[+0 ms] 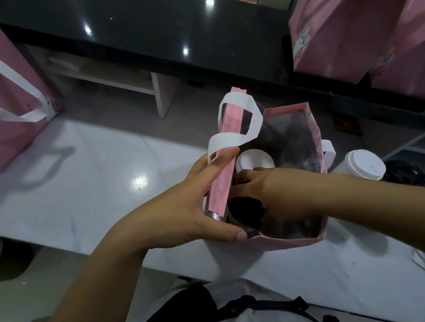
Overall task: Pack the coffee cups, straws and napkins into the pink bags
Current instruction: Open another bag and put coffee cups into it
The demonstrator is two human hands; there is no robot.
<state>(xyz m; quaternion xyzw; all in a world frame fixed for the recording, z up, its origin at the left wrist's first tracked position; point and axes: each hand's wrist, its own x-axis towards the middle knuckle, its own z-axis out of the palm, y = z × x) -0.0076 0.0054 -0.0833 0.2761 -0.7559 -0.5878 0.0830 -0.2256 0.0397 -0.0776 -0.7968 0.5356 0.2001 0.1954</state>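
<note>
An open pink bag point(312, 130) with white handles stands on the white table point(87, 189). My left hand point(196, 209) grips the bag's left wall and holds it open. My right hand point(260, 188) reaches inside the bag, fingers around a black-lidded cup point(244, 211) at the near left corner. A white-lidded cup point(255, 160) stands inside the bag just beyond it. Another white-lidded cup point(364, 164) stands on the table to the right of the bag. No straws or napkins are visible.
A pink bag point(9, 100) stands at the left edge of the table. Two more pink bags point(346, 31) sit on the dark counter point(154, 30) at the upper right. A black object point(412, 175) lies behind the outer cup.
</note>
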